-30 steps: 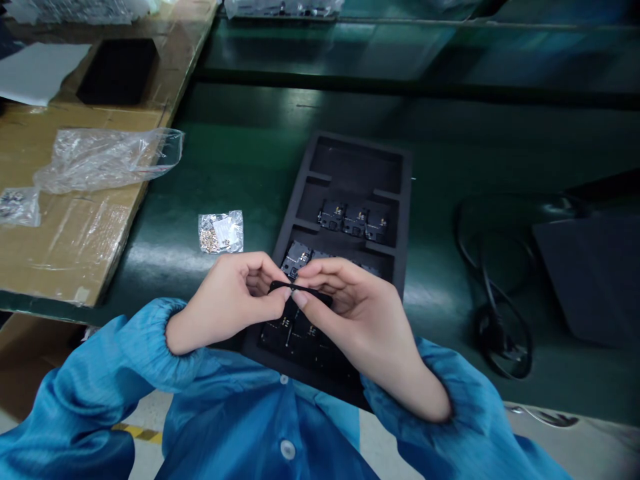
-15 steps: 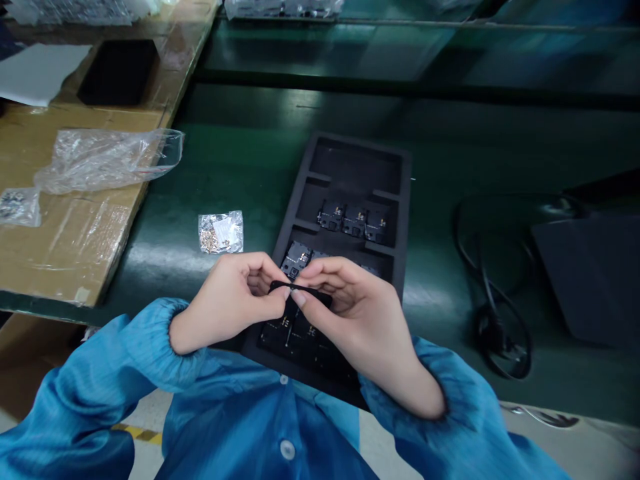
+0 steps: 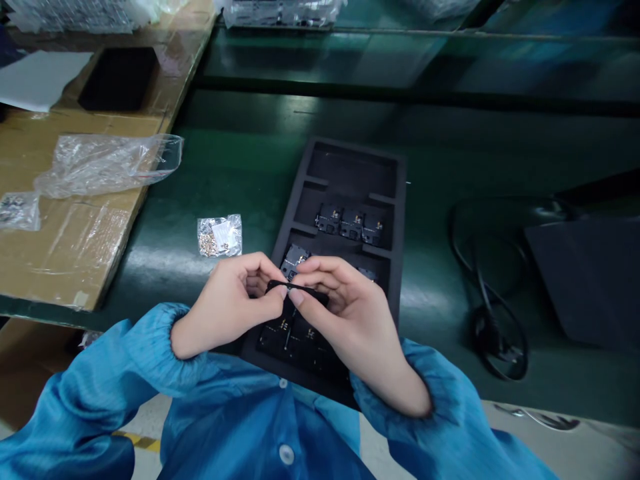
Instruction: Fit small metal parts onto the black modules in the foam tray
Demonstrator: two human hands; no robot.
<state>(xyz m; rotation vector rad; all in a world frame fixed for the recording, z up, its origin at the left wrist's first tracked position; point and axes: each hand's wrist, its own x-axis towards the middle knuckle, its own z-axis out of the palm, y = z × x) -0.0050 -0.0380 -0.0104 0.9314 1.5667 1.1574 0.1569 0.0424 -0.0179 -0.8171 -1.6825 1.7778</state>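
Observation:
Both hands meet over the near half of a black foam tray (image 3: 397, 230). My left hand (image 3: 233, 300) pinches one side of a thin dark flat part (image 3: 314, 291) between thumb and fingers. The thumb and fingers of my right hand (image 3: 345, 307) close on the same part, thumb tips almost touching. Its lower face and any tiny piece at the fingertips are hidden. Below and beyond the hands, small black modules (image 3: 352, 223) with gold contacts sit in the tray's compartments. A small clear bag of gold-coloured bits (image 3: 210, 239) lies to the left of the tray.
Cardboard (image 3: 70, 257) covers the left bench, bearing a crumpled clear bag (image 3: 115, 163), a smaller bag of bits (image 3: 19, 210), a black tray (image 3: 119, 79) and white paper (image 3: 43, 79). To the right lie a black cable (image 3: 487, 300) and a dark flat panel (image 3: 585, 280).
The hands keep the same pinch on the dark part. My right hand and forearm sit slightly further left; the whole view has shifted a little.

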